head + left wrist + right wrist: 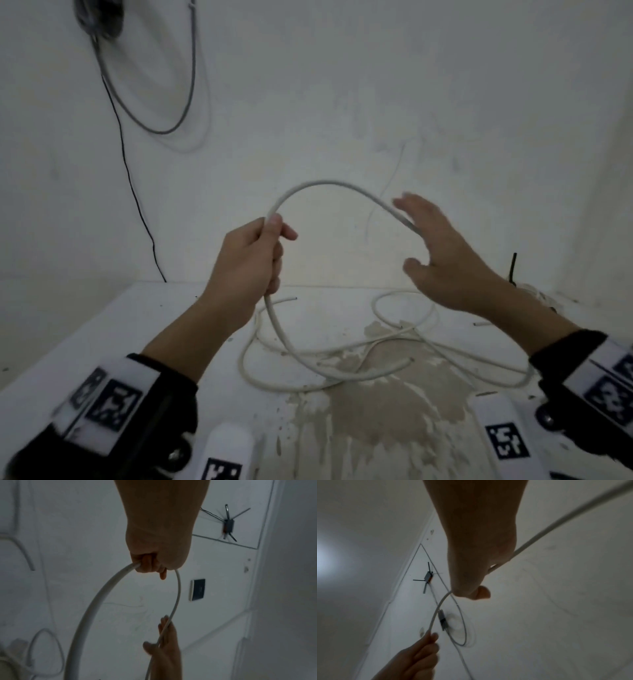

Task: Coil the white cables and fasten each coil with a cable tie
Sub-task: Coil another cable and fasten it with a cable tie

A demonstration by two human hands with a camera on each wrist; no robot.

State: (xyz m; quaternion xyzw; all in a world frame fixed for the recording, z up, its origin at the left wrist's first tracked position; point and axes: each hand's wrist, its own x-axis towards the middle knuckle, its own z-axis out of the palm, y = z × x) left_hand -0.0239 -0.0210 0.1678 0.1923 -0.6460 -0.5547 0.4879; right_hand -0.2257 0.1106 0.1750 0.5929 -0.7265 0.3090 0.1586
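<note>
Left hand (253,255) gripping thick white cable (329,186), arched loop, tail drooping tableward

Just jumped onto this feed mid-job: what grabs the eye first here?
The raised white cable, arching in mid-air between both hands above the table. The left hand grips it in a fist; the right hand is spread, fingers against the arc. Below lie more loose white cables over a patch of worn paint.

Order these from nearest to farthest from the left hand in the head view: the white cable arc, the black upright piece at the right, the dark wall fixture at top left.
1. White cable arc: gripped in the left hand.
2. Black upright piece: far right, by the table's back edge.
3. Dark wall fixture: top left, high on the wall.
</note>
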